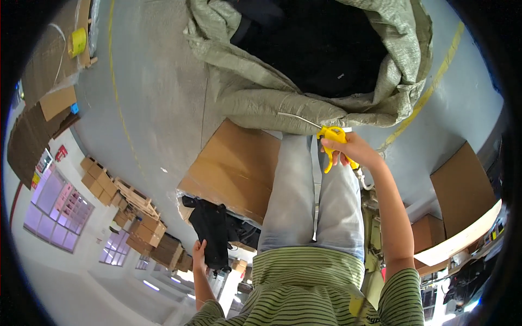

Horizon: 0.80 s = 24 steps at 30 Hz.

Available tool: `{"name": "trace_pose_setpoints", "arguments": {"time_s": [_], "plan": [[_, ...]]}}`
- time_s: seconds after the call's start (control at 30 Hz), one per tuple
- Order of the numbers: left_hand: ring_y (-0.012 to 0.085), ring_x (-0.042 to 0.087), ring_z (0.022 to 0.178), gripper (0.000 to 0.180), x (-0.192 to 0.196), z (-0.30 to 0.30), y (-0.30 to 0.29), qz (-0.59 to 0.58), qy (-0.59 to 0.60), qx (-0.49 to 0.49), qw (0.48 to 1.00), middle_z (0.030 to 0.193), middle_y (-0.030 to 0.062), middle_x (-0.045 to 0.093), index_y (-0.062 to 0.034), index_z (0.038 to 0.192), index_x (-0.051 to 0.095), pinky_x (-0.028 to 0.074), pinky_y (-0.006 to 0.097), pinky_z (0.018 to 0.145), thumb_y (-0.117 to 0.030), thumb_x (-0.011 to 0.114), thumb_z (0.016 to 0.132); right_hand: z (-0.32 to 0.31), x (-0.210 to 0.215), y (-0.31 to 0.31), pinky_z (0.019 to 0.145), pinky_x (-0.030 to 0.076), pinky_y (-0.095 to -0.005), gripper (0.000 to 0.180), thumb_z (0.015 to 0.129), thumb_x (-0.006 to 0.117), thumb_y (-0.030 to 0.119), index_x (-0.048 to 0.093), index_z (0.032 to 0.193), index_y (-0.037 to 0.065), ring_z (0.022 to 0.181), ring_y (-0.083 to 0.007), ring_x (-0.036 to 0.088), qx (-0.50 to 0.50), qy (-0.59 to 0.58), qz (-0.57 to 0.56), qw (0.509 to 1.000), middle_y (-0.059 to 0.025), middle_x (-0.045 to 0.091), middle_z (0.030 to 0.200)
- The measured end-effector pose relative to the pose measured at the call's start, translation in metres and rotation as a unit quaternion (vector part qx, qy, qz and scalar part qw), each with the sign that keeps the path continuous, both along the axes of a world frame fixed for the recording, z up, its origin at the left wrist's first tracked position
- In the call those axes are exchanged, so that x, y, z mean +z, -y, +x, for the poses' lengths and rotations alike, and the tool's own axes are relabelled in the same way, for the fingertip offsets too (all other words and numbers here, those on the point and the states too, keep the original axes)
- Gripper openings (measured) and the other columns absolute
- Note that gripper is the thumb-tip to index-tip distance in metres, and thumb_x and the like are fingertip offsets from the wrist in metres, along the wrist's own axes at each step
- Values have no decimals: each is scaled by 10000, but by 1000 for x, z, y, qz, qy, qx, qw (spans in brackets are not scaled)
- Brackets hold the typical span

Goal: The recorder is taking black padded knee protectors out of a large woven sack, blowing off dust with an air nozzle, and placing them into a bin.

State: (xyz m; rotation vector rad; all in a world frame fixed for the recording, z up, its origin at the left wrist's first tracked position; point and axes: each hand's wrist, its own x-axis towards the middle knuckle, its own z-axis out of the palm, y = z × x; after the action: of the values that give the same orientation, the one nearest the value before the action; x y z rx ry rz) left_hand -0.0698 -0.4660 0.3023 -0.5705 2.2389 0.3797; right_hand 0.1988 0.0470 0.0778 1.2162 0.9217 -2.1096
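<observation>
In my right hand [350,150] is a yellow air blow gun [333,136], gripped over my thighs. Its thin bent metal nozzle points left, toward the rim of a large woven sack [261,106]. Black material [321,49] fills the sack; its kind is hard to make out. At lower left, my left hand [200,254] is closed on the edge of a black fabric item [211,231], long and limp-looking. That item hangs beside an opened cardboard box [231,168] by my left leg, with more black items partly showing inside.
A pale hose [365,182] runs by my right knee. Cardboard boxes [462,190] stand to the right. Far left are stacked cartons [147,231], wooden pallets [136,198] and a yellow tape roll [78,42]. Yellow lines [115,81] mark the grey floor.
</observation>
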Motion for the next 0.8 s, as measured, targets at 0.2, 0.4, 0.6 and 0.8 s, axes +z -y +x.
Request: {"name": "trace_pose_setpoints", "arguments": {"time_s": [0.2,0.4,0.6,0.8], "plan": [[400,481,1074,589,-35,28,28,-475,-11,-288,831,1187,254,487,13,1201,450,381,447,929,-408,626,828,0,-15,14,426,375,-211,441,798,638,474,645,814,34,434,-81,476,19,49,41,998,-32,578,566],[176,520,1047,265,-206,-1,-247,222,-103,-264,933,1099,94,559,18,1076,563,404,296,908,-188,522,913,24,-19,12,407,368,-213,426,792,651,448,649,780,22,411,-76,463,-70,149,110,980,-36,585,562],[238,489,1088,705,-402,50,-505,332,111,-268,898,1168,166,518,34,1236,417,377,319,925,-409,695,764,33,-18,22,403,354,-200,359,805,669,374,658,741,22,416,-47,452,-214,186,119,952,-9,593,547],[315,303,1297,1087,-476,90,-564,137,132,-147,971,1424,210,275,9,1396,183,230,414,1076,-683,620,680,47,-19,29,404,335,-200,319,809,679,332,652,750,20,436,-31,430,-314,207,105,921,-2,590,575]]}}
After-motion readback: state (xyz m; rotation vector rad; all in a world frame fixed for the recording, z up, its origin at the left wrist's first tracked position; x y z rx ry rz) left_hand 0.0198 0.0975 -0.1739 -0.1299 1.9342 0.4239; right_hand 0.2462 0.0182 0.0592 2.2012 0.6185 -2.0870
